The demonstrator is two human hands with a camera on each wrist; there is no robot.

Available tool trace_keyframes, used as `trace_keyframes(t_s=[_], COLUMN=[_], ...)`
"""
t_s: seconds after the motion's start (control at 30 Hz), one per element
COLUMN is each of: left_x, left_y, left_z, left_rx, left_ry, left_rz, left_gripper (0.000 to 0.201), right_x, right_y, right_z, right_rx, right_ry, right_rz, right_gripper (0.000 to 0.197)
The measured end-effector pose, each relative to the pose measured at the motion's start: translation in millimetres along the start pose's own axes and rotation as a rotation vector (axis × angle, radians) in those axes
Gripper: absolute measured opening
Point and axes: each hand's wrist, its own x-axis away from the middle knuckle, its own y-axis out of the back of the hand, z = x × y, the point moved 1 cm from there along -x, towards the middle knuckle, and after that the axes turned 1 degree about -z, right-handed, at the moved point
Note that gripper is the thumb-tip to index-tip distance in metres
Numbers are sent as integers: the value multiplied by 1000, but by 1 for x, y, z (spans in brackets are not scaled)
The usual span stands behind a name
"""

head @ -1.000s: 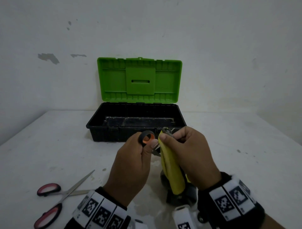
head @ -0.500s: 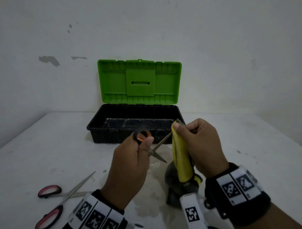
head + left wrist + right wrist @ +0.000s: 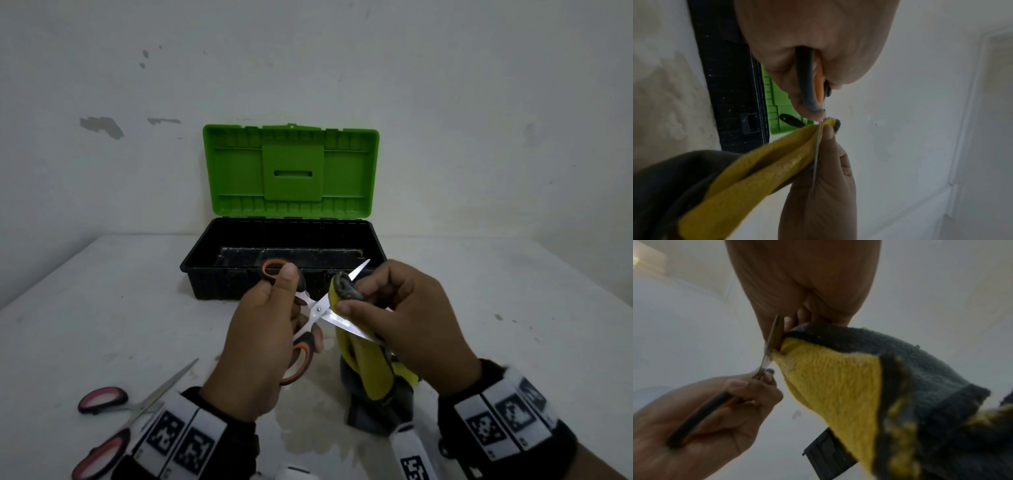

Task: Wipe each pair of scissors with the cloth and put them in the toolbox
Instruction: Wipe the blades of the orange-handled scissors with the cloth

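Over the white table (image 3: 513, 308), just in front of the toolbox (image 3: 205, 270), your two hands meet in the air. Your left hand (image 3: 263, 342) has its fingers curled round the orange and black handles of the scissors (image 3: 318, 310). Your thumb sits on the top ring. Your right hand (image 3: 411, 318) pinches the yellow and grey cloth (image 3: 366, 363) against one blade, with the fingers bent tight. The rest of the cloth hangs down from that hand toward the table.

Half a second ago the blades were only a little apart and the cloth was up near one tip. Now the scissors are open wide like an X. One tip pokes up past the cloth toward the toolbox. The other blade runs down under your right fingers. Your right hand has slid closer to the screw in the middle. A second ago the blades were almost hidden between your hands.

From your left wrist you see the blade edge-on, with the cloth (image 3: 756, 170) folded beside it. From your right wrist the blade is pressed to the cloth (image 3: 830, 378) too.

The toolbox has not moved. Its green lid (image 3: 291, 171) stands open. A pair of red scissors (image 3: 113, 421) lies open on the table by your left wrist, same as before.
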Motion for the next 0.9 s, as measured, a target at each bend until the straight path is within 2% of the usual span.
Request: trace_keyframes(t_s=[0.2,0.4,0.53,0.7,0.83,0.9], left_x=[-1,-3,-3,-4,-5,-4], left_y=[4,5,5,5,8,9], left_z=[-3,-5,-3,-4,-4,-4], left_rx=[-43,-43,-77,-86,-70,-77], left_ry=[50,55,58,31,41,34], left_rz=[9,50,44,45,43,49], left_gripper=[39,39,41,41,40,41], right_x=[2,-10,-1,-10,-3,-7], right_y=[-4,7,-1,5,-4,-1], right_z=[4,-4,2,-4,3,1], right_rx=[28,-102,-125,-171,-146,-130], right_ry=[-59,-167,-187,-216,-203,-197], right_rz=[28,-89,-12,-84,-35,-57], right_gripper=[28,32,34,34,35,36])
